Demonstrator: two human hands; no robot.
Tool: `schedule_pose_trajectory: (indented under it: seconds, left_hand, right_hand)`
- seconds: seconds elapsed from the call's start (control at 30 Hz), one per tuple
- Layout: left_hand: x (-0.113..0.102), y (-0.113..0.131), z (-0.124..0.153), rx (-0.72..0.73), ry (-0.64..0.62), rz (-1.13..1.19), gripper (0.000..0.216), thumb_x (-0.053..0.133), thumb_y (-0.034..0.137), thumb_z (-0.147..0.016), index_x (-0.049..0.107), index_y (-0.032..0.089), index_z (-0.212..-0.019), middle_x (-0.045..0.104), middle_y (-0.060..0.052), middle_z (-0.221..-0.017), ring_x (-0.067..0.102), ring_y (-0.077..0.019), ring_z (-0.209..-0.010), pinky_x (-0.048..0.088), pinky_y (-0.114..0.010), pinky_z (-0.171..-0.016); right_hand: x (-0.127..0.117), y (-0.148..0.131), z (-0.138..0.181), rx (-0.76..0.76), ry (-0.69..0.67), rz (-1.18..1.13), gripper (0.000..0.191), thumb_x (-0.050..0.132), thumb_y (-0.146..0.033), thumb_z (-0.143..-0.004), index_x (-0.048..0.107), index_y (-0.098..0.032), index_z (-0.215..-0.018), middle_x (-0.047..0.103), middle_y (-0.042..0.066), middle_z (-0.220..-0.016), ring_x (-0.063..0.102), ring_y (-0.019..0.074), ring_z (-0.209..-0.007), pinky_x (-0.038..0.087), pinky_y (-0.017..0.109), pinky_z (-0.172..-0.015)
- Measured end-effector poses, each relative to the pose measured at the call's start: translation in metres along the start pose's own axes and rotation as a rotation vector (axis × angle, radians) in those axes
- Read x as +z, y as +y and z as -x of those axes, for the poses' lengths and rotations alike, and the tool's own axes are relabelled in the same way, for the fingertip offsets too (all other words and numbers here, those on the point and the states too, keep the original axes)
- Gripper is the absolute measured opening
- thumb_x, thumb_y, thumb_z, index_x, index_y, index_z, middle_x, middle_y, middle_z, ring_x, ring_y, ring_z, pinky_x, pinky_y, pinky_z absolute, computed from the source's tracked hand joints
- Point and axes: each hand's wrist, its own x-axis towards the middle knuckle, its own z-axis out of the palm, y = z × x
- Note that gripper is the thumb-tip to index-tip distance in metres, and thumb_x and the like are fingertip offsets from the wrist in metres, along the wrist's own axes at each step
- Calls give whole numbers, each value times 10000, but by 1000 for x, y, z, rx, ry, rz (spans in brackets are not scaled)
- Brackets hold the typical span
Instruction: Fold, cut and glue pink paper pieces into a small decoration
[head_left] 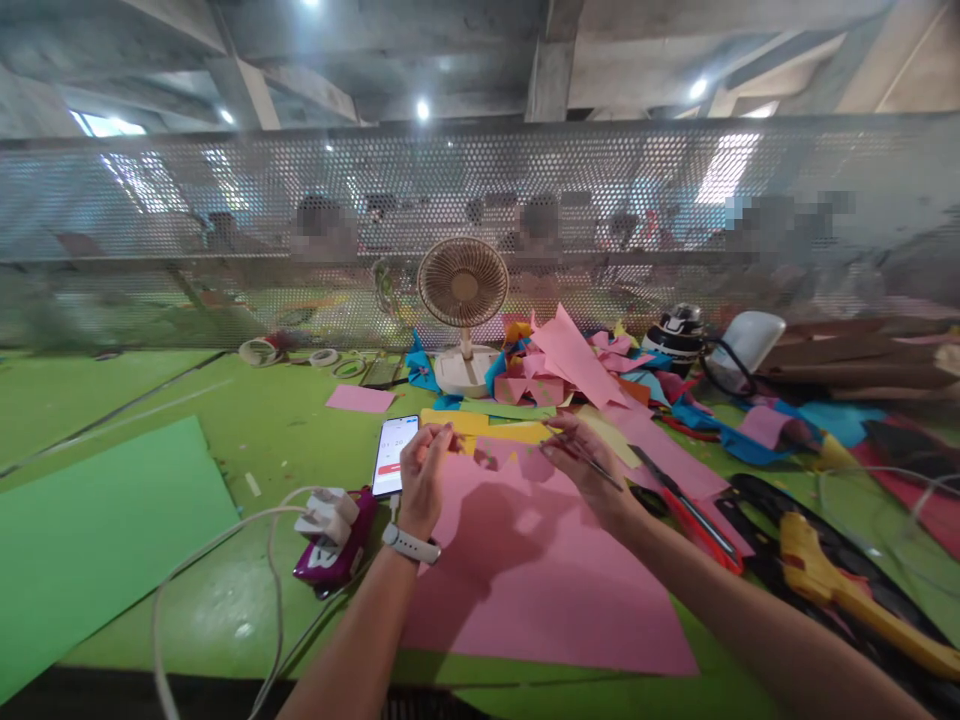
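Note:
My left hand point(424, 468), with a white watch on the wrist, is raised over the top left corner of a large pink paper sheet point(536, 590). Its fingers are curled into a pinch; what they hold is too small to make out. My right hand point(581, 455) hovers over the sheet's top edge, closed on a thin dark pencil-like stick point(592, 468) that points down and to the right. The two hands are a short gap apart. A phone point(394, 455) with its screen lit lies just left of my left hand.
A green table point(247, 430) carries a green sheet point(90, 530) at left, a white plug point(328, 512) on a magenta box with cables, a small fan point(463, 300), a heap of coloured paper scraps point(570, 365), red scissors point(701, 525) and a yellow glue gun point(840, 580). A perforated metal screen stands behind.

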Motion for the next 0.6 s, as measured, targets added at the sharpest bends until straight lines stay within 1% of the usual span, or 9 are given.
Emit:
schedule_pose_trajectory:
  seconds: [0.07,0.13,0.17,0.23,0.27,0.33,0.4,0.47,0.6]
  left_hand:
    - [1,0,4,-12,-110,-58,418,477,388,-854,549,170,-504,524,-6,-499,510,-126,-534,421,-253,-622]
    - [7,0,13,-68,-291,-62,415,498,403,-845,594,159,-524,555,-20,-509,513,-126,-516,414,-250,-580]
    - [12,-1,17,-98,-386,-49,361,509,399,-844,648,154,-618,615,-39,-610,555,-142,-602,428,-256,-629]
    - [23,-4,27,-199,-433,36,246,587,369,-805,675,179,-936,662,-68,-947,583,-182,-887,429,-280,-796]
    - [28,-7,30,-290,-418,108,318,617,356,-788,632,208,-1069,632,-68,-1075,560,-190,-985,415,-294,-854]
    - [37,-14,35,-428,-324,310,380,674,354,-736,619,213,-1084,612,-69,-1125,568,-190,-992,412,-321,-892]
    - [43,-21,37,-498,-301,462,300,688,355,-717,666,152,-936,659,-91,-986,600,-200,-931,416,-346,-902]
    - [45,-26,37,-535,-281,533,235,699,343,-704,681,122,-781,678,-88,-846,621,-194,-861,432,-344,-883]
    - [45,-31,35,-603,-150,558,173,765,284,-626,681,136,-657,685,-52,-772,628,-155,-789,472,-283,-800]
  right_hand:
    - [0,2,-2,-12,96,-67,347,664,-297,-708,538,-229,-1024,597,1,-823,578,154,-782,458,294,-729]
    - [1,2,-3,-20,152,-96,351,664,-296,-708,541,-224,-1029,594,3,-827,573,150,-776,457,288,-717]
    - [2,1,-3,-23,169,-102,351,665,-294,-708,543,-220,-1029,594,5,-825,571,150,-774,457,287,-713]
    - [4,0,-1,-32,186,-111,351,667,-294,-704,543,-218,-1023,599,10,-838,571,155,-779,459,289,-711]
    - [5,0,1,-35,182,-117,352,667,-293,-703,542,-221,-1024,603,14,-856,572,158,-790,461,291,-716]
    - [8,-1,3,-32,146,-122,348,659,-289,-708,541,-229,-1031,611,22,-888,575,163,-814,462,296,-730]
    - [10,1,6,-17,109,-114,341,651,-293,-717,544,-234,-1036,617,23,-889,579,166,-825,463,303,-744]
    - [11,3,7,3,87,-108,348,655,-309,-716,545,-231,-1037,621,20,-854,586,170,-822,464,314,-758]
    - [12,9,8,35,63,-95,365,667,-338,-711,543,-224,-1036,620,22,-850,591,173,-830,463,314,-765]
